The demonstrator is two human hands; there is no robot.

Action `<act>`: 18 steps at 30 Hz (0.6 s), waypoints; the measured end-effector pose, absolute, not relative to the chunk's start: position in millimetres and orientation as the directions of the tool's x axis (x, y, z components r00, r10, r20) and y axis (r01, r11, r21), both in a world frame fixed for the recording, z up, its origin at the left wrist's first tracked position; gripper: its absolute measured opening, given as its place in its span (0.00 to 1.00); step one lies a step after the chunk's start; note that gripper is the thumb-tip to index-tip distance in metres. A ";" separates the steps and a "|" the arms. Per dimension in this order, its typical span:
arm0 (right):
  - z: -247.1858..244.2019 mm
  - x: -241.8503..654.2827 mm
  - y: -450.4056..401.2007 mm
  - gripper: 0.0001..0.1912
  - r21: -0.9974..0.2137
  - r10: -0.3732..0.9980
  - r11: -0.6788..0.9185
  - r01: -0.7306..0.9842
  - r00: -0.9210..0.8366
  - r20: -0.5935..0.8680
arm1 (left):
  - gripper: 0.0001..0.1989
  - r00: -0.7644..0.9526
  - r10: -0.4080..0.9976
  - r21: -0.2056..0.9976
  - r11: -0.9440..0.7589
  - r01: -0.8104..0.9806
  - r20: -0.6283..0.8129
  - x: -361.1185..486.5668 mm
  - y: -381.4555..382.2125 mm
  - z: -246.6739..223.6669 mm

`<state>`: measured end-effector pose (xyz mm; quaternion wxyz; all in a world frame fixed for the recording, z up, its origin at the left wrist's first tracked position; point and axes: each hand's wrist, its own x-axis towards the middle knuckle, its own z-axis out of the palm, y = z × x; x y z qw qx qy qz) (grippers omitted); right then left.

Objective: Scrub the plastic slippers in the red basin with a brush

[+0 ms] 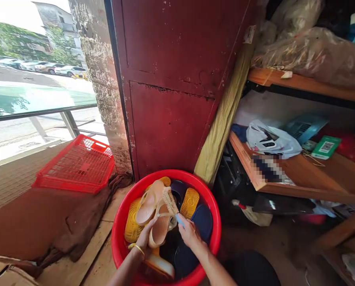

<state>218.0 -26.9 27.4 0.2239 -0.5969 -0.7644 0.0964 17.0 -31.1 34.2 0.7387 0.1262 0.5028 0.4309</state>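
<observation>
In the head view, the left hand (144,237) is clenched around a glossy peach plastic sandal (161,226), held just above the round red basin (119,222). The right hand (190,234) grasps a bristled scrub brush (171,203) laid against the sandal's strap. Ribbed yellow soles (190,201) and dark slippers (202,220) lie inside the basin.
</observation>
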 end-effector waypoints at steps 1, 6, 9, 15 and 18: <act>24.6 223.9 -31.7 0.24 -0.432 0.965 0.252 0.866 -0.188 0.186 | 0.31 0.127 0.761 0.611 0.597 -0.520 -0.636 15.5 -31.9 33.0; 19.6 275.6 -44.4 0.26 -0.459 0.983 0.150 0.876 -0.181 -0.024 | 0.30 0.164 0.744 0.578 0.620 -0.531 -0.647 10.1 -33.1 33.7; 18.5 298.5 -50.8 0.26 -0.476 0.982 0.138 0.869 -0.181 -0.046 | 0.28 0.185 0.749 0.553 0.610 -0.567 -0.637 7.8 -32.4 36.0; 17.0 272.2 -54.5 0.26 -0.493 0.989 0.138 0.859 -0.150 0.014 | 0.31 0.141 0.759 0.547 0.572 -0.611 -0.636 16.2 -37.4 48.9; 22.8 264.3 -52.0 0.25 -0.458 0.994 0.094 0.884 -0.107 -0.002 | 0.33 0.063 0.792 0.635 0.531 -0.561 -0.607 23.2 -44.1 56.5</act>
